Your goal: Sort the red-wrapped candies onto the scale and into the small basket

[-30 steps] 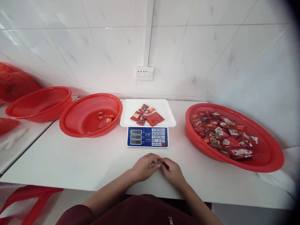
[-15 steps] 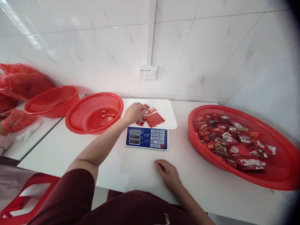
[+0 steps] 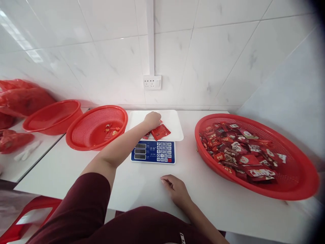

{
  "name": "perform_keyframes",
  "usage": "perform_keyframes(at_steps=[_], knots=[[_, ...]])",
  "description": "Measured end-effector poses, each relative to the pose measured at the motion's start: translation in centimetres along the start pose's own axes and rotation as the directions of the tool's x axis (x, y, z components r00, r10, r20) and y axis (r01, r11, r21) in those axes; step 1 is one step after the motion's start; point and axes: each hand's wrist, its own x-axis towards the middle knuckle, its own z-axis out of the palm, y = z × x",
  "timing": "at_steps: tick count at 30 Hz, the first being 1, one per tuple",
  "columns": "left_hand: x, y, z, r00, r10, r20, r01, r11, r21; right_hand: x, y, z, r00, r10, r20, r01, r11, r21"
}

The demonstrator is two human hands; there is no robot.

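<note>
My left hand (image 3: 152,119) is over the white pan (image 3: 174,122) of a digital scale, its fingers closed and pointing down among small red snack packets. A bit of red wrapper shows at the fingertips; most of the grip is hidden behind the hand. Just in front of it a larger flat red packet (image 3: 160,132) lies on the pan. The blue keypad panel (image 3: 153,152) of the scale faces me. Loosely curled, my right hand (image 3: 175,190) rests on the white table in front of the scale, with nothing visible in it.
To the right stands a large red basket (image 3: 299,184) with many red snack packets (image 3: 243,152). A red basket (image 3: 83,127) with a few packets stands left, beside a red basin (image 3: 53,118). Further left are red plastic bags (image 3: 25,98) and a white glove (image 3: 27,150).
My left hand has moved slightly right across the pan and now covers most of the small packets. My right hand stays curled on the table. The view has shifted a little.
</note>
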Motion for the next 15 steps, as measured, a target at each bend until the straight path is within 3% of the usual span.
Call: perform_keyframes(at_steps=[4, 8, 10, 12, 15], knots=[[-0.7, 0.0, -1.1, 0.996, -0.011, -0.091, 0.009, 1.0, -0.021, -0.1, 0.2, 0.1, 1.0, -0.024, 0.006, 0.024, 1.0, 0.012], [-5.4, 1.2, -2.8, 0.962, 0.018, -0.272, -0.05, 0.993, -0.11, -0.1, 0.6, 0.3, 0.999, -0.004, -0.054, 0.011, 0.992, 0.128], [-9.3, 2.5, -2.4, 0.918, 0.098, -0.385, -0.244, 0.904, -0.351, -0.2, 0.6, 0.2, 0.991, 0.036, -0.129, 0.0, 0.963, 0.271], [-13.4, 4.0, -0.9, 0.894, 0.222, -0.389, -0.414, 0.74, -0.53, -0.5, 0.3, -0.1, 0.973, 0.066, -0.22, 0.035, 0.905, 0.424], [-18.1, 5.9, 2.2, 0.935, 0.272, -0.227, -0.35, 0.611, -0.71, -1.0, -0.6, -1.0, 0.95, 0.065, -0.304, 0.106, 0.852, 0.512]])
